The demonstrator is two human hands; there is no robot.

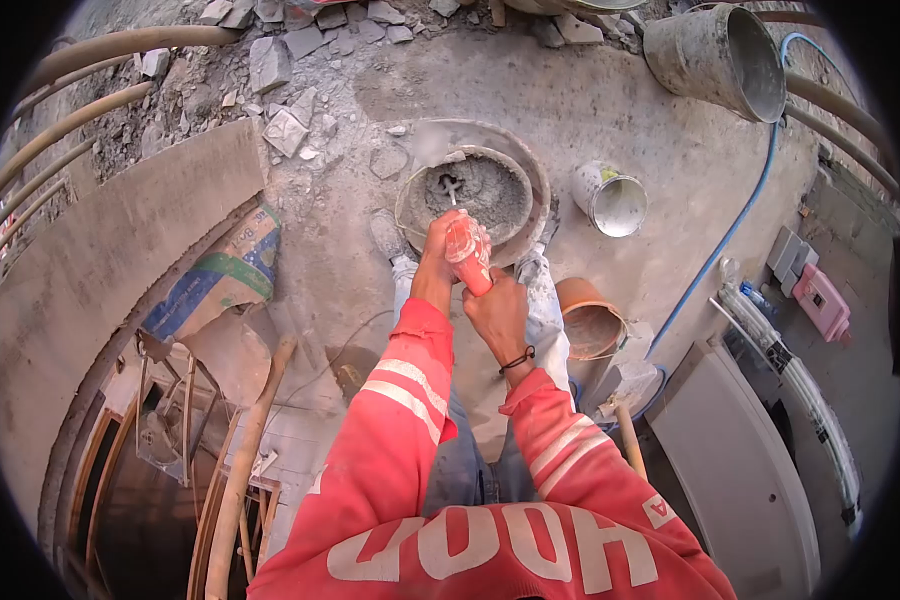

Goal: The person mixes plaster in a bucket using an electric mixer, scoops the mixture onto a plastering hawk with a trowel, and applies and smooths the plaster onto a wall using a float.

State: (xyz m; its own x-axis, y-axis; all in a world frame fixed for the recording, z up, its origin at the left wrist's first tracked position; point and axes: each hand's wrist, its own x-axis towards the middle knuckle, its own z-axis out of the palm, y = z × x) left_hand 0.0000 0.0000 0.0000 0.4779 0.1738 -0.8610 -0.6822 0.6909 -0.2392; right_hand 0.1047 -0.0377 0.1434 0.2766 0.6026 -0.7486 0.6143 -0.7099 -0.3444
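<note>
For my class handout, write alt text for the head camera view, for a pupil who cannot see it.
Both hands grip a dusty red power tool, its shaft reaching into grey mortar in a round bucket. An orange bucket and a blue hose are to the right; broken stone lies at upper left.

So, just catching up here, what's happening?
A person in a red top is holding a red handheld tool, left grip near the front and right grip at the rear. Its shaft reaches into grey mix in a bucket between their feet. I can't tell whether it's spinning. A white container and an orange bucket are off to the right.
</note>
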